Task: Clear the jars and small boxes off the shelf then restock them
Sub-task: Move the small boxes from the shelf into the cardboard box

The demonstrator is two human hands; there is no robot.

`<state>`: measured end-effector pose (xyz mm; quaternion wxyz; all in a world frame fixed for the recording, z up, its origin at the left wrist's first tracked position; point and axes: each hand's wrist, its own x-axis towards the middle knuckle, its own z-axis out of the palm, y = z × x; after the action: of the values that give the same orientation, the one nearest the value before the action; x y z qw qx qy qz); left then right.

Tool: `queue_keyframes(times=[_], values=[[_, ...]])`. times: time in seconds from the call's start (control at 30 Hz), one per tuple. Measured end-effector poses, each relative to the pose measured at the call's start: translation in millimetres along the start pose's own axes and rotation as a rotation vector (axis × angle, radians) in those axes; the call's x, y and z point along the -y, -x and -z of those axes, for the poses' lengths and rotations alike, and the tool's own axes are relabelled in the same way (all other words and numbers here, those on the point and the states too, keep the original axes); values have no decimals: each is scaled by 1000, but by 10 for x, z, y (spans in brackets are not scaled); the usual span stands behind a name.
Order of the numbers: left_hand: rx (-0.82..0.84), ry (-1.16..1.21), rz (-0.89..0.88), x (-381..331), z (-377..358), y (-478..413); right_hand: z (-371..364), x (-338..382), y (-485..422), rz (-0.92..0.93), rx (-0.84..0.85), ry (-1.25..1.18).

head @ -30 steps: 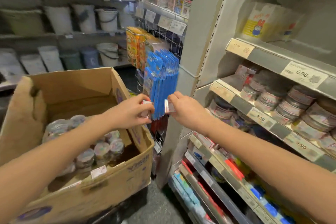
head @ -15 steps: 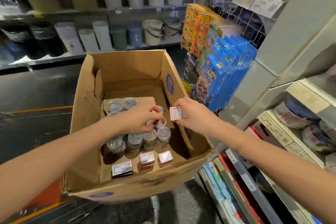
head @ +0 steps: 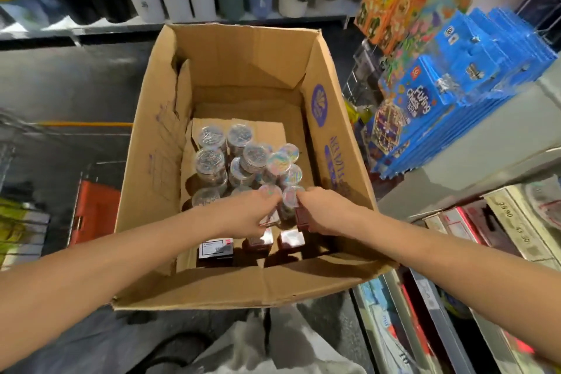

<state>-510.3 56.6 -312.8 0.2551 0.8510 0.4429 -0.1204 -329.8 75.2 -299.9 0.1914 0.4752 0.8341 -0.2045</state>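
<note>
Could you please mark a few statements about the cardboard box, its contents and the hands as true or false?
1. The left hand and the right hand are both inside the cardboard box. True.
2. The jars lie on their sides. False: they stand upright, lids up.
3. The small boxes sit at the end nearest the person. True.
4. The cardboard box is packed right to its far wall. False: the far part shows bare cardboard.
5. Both hands are empty. False: each has one of the small boxes in its grip.
6. Blue game packs hang to the right of the cardboard box. True.
</note>
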Motion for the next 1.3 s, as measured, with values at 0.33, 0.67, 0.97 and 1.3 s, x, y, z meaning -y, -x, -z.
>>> queue_keyframes(times=[0.33, 0.67, 0.97, 1.3], values=[[75, 6, 27, 106, -165, -4, -499, 161, -449, -14, 155, 23], [102, 26, 46, 185, -162, -51, -741, 107, -521, -26, 151, 51], [107, 41, 65, 223, -181, -90, -781, 117, -539, 0, 219, 38], [134, 7, 92, 237, -161, -44, -584, 161, -479, -11, 291, 86]])
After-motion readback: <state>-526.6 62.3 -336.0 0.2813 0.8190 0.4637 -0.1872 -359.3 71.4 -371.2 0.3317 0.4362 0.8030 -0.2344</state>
